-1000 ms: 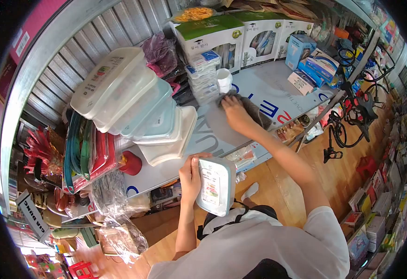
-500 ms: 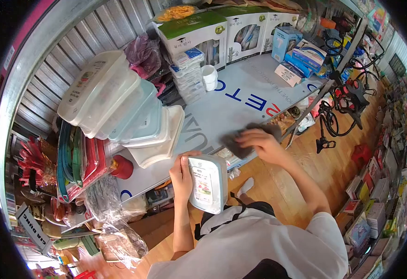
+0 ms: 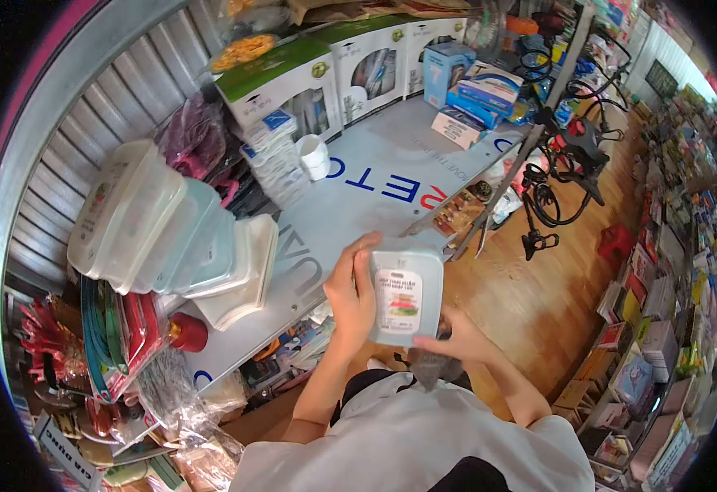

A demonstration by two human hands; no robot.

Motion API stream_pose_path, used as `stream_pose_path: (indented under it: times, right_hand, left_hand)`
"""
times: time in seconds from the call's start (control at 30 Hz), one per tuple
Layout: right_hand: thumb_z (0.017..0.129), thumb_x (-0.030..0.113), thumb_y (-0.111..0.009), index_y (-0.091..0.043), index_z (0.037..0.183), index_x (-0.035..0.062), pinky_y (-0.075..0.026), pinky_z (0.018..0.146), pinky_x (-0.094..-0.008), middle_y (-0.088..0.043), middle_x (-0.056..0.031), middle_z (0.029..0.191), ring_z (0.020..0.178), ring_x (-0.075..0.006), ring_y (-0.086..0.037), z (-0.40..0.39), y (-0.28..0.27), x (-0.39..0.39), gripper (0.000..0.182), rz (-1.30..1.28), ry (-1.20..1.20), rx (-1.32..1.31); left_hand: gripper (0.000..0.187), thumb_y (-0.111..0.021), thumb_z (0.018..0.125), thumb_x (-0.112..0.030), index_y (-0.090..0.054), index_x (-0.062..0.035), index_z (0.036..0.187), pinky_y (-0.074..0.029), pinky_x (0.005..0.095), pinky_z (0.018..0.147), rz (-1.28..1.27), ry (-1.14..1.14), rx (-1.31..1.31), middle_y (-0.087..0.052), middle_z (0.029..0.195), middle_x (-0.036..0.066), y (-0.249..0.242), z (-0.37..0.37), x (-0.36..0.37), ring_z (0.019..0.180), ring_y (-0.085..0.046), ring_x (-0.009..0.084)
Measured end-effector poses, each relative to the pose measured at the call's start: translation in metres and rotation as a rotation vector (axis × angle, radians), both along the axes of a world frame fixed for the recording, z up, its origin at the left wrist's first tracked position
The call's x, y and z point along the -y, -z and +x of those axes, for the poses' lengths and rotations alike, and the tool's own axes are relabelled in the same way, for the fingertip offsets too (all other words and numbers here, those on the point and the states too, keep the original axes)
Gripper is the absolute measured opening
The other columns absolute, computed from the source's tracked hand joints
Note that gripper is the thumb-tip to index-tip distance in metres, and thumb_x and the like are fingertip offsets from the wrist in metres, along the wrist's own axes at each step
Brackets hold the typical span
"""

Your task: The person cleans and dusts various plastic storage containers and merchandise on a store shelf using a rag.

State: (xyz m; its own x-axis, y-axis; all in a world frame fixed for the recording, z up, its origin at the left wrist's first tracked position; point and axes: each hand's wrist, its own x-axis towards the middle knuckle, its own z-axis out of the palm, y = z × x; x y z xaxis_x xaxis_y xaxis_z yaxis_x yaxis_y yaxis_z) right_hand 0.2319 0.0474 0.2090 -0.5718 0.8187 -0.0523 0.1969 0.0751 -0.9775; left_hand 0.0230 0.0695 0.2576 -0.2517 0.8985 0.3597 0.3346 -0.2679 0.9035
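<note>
My left hand point(image 3: 352, 297) grips a clear plastic food container point(image 3: 425, 277) by its left side, held upright in front of my body with its printed label towards me. At the container's lower right corner is my right hand point(image 3: 463, 340), its thumb by the edge. A dark grey cloth point(image 3: 434, 369) hangs from this hand below the container; the fingers behind are partly hidden. On the shelf to the left leans a stack of similar plastic containers point(image 3: 198, 238), some clear, some bluish.
White and green boxes point(image 3: 301, 94) line the back of the grey shelf point(image 3: 350, 213), with white cups point(image 3: 313, 156) before them. Blue boxes point(image 3: 477, 102) stand further right. Black cables point(image 3: 551, 197) hang off a metal post. Packed goods point(image 3: 657, 344) fill the right side.
My right hand has come down from over the shelf edge to the container, bringing the cloth. The container has moved up and right in view as the camera turned.
</note>
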Motion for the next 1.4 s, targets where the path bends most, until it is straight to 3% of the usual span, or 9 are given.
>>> stream_pose_path:
  times: [0.07,0.2,0.33,0.4,0.5,0.57,0.8,1.0,1.4]
  right_hand:
    - [0.082,0.030,-0.076,-0.055,0.123,-0.0072,-0.050,0.079,-0.0280,-0.068,-0.0123,0.103,0.086,-0.0128,-0.064,-0.001,-0.001,-0.011,0.059,-0.059,0.121,-0.077]
    - [0.085,0.036,-0.071,-0.057,0.120,-0.0080,-0.052,0.075,-0.0281,-0.067,-0.0107,0.103,0.087,-0.0127,-0.063,-0.008,-0.026,-0.060,0.058,-0.399,0.286,-0.269]
    - [0.084,0.044,-0.069,-0.060,0.116,-0.0033,-0.054,0.075,-0.0311,-0.066,-0.0118,0.102,0.091,-0.0171,-0.064,-0.030,-0.049,-0.137,0.057,-0.562,0.396,-0.438]
    - [0.086,0.040,-0.069,-0.060,0.116,0.0042,-0.055,0.072,-0.0335,-0.066,-0.0083,0.092,0.078,-0.0159,-0.064,-0.038,-0.048,-0.192,0.048,-0.666,0.378,-0.489]
    - [0.084,0.045,-0.069,-0.059,0.117,0.0043,-0.053,0.081,-0.0354,-0.066,-0.0061,0.101,0.085,-0.0207,-0.064,-0.057,-0.053,-0.235,0.053,-0.475,0.309,-0.630]
    - [0.080,0.049,-0.071,-0.057,0.123,0.0014,-0.048,0.090,-0.0358,-0.065,-0.0056,0.115,0.096,-0.0242,-0.063,-0.073,-0.009,-0.307,0.066,-0.667,0.246,-0.625]
    - [0.078,0.057,-0.065,-0.047,0.131,-0.0096,-0.043,0.093,-0.0374,-0.058,-0.0180,0.121,0.107,-0.0262,-0.057,-0.089,0.026,-0.372,0.087,-0.499,0.455,-0.348]
    - [0.087,0.048,-0.063,-0.050,0.126,-0.0083,-0.049,0.085,-0.0381,-0.062,-0.0160,0.115,0.099,-0.0247,-0.062,-0.087,0.008,-0.382,0.070,-0.402,0.598,-0.193]
    - [0.090,0.049,-0.060,-0.055,0.117,-0.0171,-0.044,0.092,-0.0406,-0.057,-0.0297,0.122,0.113,-0.0343,-0.057,-0.079,0.021,-0.384,0.071,0.016,0.752,0.115]
  left_hand:
    - [0.031,-0.041,0.102,-0.016,-0.053,0.0020,0.125,-0.036,0.0356,0.102,0.128,-0.019,0.030,-0.052,0.130,0.017,0.001,-0.003,-0.012,0.117,-0.052,0.0256]
    - [0.040,-0.044,0.101,-0.015,-0.039,0.0024,0.137,-0.021,0.0435,0.115,0.386,-0.081,0.092,-0.028,0.152,0.022,0.002,-0.009,-0.032,0.137,-0.034,0.0331]
    - [0.039,-0.043,0.102,-0.017,-0.040,0.0024,0.136,-0.026,0.0417,0.114,0.320,-0.252,-0.066,-0.038,0.145,0.019,0.038,-0.034,-0.030,0.135,-0.038,0.0303]
    - [0.034,-0.046,0.100,-0.013,-0.046,0.0041,0.129,-0.030,0.0419,0.112,0.283,-0.290,-0.043,-0.042,0.140,0.021,0.052,-0.042,-0.028,0.131,-0.042,0.0313]
    - [0.029,-0.046,0.100,-0.009,-0.048,0.0049,0.125,-0.035,0.0405,0.108,0.301,-0.272,0.084,-0.046,0.135,0.019,0.059,-0.045,-0.023,0.126,-0.046,0.0294]
    - [0.026,-0.046,0.099,-0.006,-0.049,0.0053,0.122,-0.038,0.0402,0.106,0.259,-0.254,0.053,-0.048,0.132,0.019,0.056,-0.045,-0.021,0.123,-0.049,0.0277]
    - [0.021,-0.045,0.098,-0.003,-0.055,0.0039,0.115,-0.042,0.0370,0.103,0.231,-0.214,-0.018,-0.056,0.122,0.017,0.057,-0.046,-0.020,0.116,-0.055,0.0243]
    - [0.020,-0.044,0.098,-0.002,-0.057,0.0033,0.113,-0.043,0.0363,0.102,0.204,-0.191,0.014,-0.058,0.119,0.017,0.056,-0.044,-0.019,0.114,-0.057,0.0237]
    - [0.020,-0.045,0.097,0.000,-0.056,0.0061,0.112,-0.045,0.0349,0.100,0.176,-0.172,0.071,-0.060,0.116,0.019,0.054,-0.043,-0.017,0.113,-0.058,0.0249]
